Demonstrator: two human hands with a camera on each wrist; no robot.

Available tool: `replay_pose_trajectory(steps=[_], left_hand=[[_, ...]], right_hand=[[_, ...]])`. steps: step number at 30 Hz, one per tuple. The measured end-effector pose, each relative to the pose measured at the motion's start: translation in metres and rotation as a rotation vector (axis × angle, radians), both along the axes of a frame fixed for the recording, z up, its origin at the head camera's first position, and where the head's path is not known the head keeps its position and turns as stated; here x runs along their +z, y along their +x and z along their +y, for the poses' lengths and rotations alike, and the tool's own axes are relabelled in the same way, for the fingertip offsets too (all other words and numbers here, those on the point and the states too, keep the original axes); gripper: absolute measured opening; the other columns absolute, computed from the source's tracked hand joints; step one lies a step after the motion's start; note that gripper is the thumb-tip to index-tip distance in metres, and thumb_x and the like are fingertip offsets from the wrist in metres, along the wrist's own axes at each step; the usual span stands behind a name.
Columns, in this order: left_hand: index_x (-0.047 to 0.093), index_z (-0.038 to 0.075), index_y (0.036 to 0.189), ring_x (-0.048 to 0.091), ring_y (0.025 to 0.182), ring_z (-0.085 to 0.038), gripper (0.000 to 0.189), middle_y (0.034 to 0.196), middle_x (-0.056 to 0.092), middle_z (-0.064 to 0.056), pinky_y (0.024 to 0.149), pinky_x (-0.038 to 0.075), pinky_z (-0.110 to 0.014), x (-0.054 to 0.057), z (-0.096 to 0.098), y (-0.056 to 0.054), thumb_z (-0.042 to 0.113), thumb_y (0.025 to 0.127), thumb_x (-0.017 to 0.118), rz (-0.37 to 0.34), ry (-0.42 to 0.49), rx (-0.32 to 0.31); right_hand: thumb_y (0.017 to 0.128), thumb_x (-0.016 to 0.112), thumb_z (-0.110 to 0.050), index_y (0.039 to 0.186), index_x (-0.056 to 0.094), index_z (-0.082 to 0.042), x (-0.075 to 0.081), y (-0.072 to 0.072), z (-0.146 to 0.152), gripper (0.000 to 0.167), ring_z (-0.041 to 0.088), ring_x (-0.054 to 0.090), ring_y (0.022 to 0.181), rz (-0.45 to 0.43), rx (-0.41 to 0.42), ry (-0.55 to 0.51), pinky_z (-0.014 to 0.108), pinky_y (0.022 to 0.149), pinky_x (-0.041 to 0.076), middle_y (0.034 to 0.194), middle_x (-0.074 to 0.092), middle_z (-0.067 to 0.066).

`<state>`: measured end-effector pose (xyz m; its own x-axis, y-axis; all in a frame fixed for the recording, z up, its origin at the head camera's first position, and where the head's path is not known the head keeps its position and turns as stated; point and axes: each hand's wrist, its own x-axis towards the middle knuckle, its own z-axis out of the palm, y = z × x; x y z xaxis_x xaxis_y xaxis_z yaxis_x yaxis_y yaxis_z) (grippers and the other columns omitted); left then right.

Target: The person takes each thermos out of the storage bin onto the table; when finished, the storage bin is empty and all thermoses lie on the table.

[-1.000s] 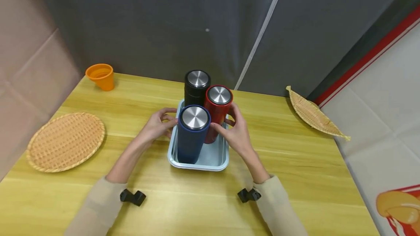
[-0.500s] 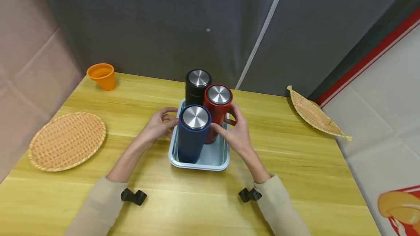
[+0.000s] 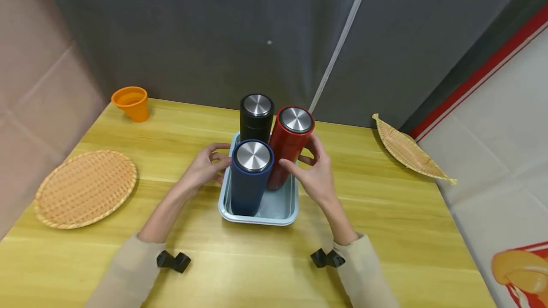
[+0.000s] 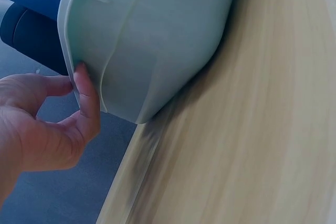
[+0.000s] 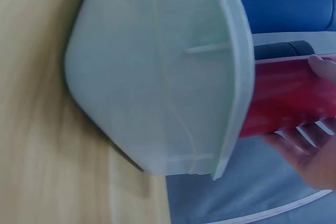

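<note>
A pale blue plastic basin stands on the table, holding three steel-lidded thermos flasks. The blue thermos is nearest, the black thermos at the back, and the red thermos on the right. My left hand is at the basin's left side; in the left wrist view its thumb and fingers pinch the rim. My right hand grips the red thermos, thumb on the near side and fingers round the far side, as the right wrist view shows. The red thermos leans right, its lower end inside the basin.
An orange cup stands at the back left corner. A round woven tray lies at the left, and a leaf-shaped woven tray at the right back edge. A grey curtain hangs behind the table.
The top of the red thermos has tilted right, away from the blue and black ones, and my right hand has moved right with it. My left hand stays at the rim.
</note>
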<state>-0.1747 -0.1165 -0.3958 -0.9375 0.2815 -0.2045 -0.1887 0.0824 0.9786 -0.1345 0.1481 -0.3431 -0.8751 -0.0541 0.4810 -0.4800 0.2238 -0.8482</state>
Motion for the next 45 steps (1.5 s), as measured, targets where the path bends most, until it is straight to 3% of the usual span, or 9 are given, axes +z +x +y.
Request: replay_pose_trajectory(steps=[6,13,21,27,45], left_hand=[[0.035,0.005,0.142,0.06,0.072,-0.022,0.05,0.109,0.058,-0.021,0.055,0.056,-0.031,0.0,0.002,-0.002,0.006,0.097,0.056,-0.012,-0.002,0.015],[0.035,-0.001,0.141,0.058,0.071,-0.019,0.048,0.104,0.056,-0.019,0.053,0.055,-0.029,0.0,0.002,-0.001,0.005,0.098,0.054,-0.01,-0.002,0.002],[0.037,-0.002,0.14,0.058,0.071,-0.018,0.047,0.104,0.055,-0.018,0.052,0.055,-0.028,-0.001,0.001,0.001,0.006,0.098,0.054,-0.008,0.0,0.009],[0.039,-0.001,0.14,0.059,0.072,-0.019,0.047,0.109,0.056,-0.021,0.052,0.055,-0.028,0.0,0.001,0.0,0.007,0.097,0.055,-0.005,-0.017,0.018],[0.036,-0.001,0.142,0.059,0.072,-0.019,0.048,0.106,0.056,-0.019,0.054,0.056,-0.029,-0.001,0.002,0.0,0.008,0.098,0.054,-0.014,-0.007,0.008]], right_hand=[[0.073,0.081,0.004,0.134,0.05,0.001,0.01,0.001,0.002,0.069,0.021,0.057,0.107,-0.002,-0.021,0.029,0.035,0.083,0.056,0.124,0.058,0.012],[0.073,0.08,0.005,0.134,0.048,0.003,0.024,0.003,0.003,0.069,0.023,0.057,0.107,-0.004,-0.049,0.035,0.033,0.08,0.056,0.124,0.058,0.016],[0.072,0.081,0.004,0.134,0.051,-0.004,0.037,0.0,0.004,0.069,0.021,0.058,0.104,0.088,0.006,0.002,0.031,0.076,0.057,0.121,0.06,0.006],[0.073,0.078,0.007,0.135,0.05,-0.003,0.046,-0.002,0.006,0.069,0.023,0.059,0.105,0.099,0.033,-0.006,0.031,0.077,0.057,0.122,0.06,0.006],[0.074,0.08,0.004,0.133,0.053,-0.006,0.063,-0.004,0.034,0.065,0.024,0.059,0.101,0.094,-0.075,-0.001,0.027,0.077,0.056,0.118,0.061,0.002]])
